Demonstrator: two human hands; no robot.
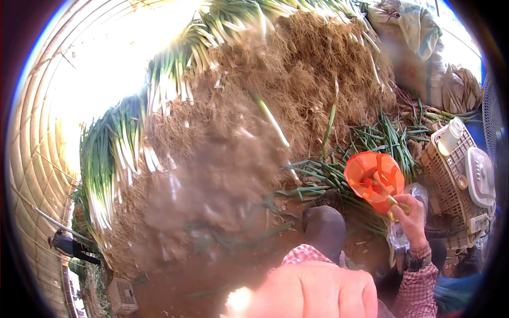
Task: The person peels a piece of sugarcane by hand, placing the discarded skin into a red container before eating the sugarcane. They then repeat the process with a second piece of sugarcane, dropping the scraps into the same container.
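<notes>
My right hand [411, 216] is closed at the lower right, thumb and fingers pinching a yellow piece at the edge of an orange-red, open, cup-shaped object [375, 177]. Clear plastic hangs beside that hand. Very near the camera at the bottom centre, my left hand [318, 294] shows as a large, overexposed shape; its fingertips are hidden, so what it holds, if anything, cannot be seen. Green leaves [323, 175] lie behind the orange-red object.
Long rows of green onions [127, 138] with brown roots [323, 58] bank up ahead. At the right are a plastic crate [442, 169], a clear cup [450, 135], a lidded container [480, 175] and sacks [424, 69]. A person [66, 245] stands far left, near another crate [122, 296].
</notes>
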